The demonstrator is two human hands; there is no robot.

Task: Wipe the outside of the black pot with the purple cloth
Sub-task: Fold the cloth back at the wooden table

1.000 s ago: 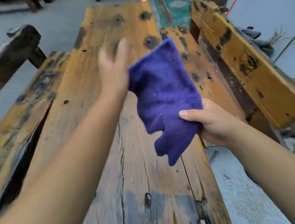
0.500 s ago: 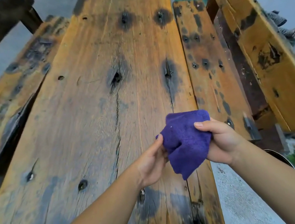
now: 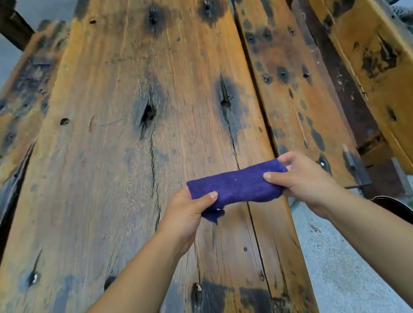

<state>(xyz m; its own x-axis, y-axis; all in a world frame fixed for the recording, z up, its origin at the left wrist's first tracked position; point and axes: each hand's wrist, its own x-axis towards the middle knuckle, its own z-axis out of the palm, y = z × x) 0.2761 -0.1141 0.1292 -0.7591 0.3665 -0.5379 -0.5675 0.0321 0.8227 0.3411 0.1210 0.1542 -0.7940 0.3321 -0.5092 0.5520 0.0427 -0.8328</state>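
Weathered plank table fills the view outdoors. One purple cloth, folded into a strip, hangs above it at centre, pinched at each end by two hands: left hand and right hand. One black pot sits at 4 o'clock on the ground, its contents hidden.

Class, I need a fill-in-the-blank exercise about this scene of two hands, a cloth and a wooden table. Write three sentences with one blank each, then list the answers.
1. The cloth stretched between the two hands is ____ in colour.
2. The left hand and the right hand each grip one ____ of the cloth.
3. The hands hold the cloth above a table made of ____.

Answers: purple; end; wood
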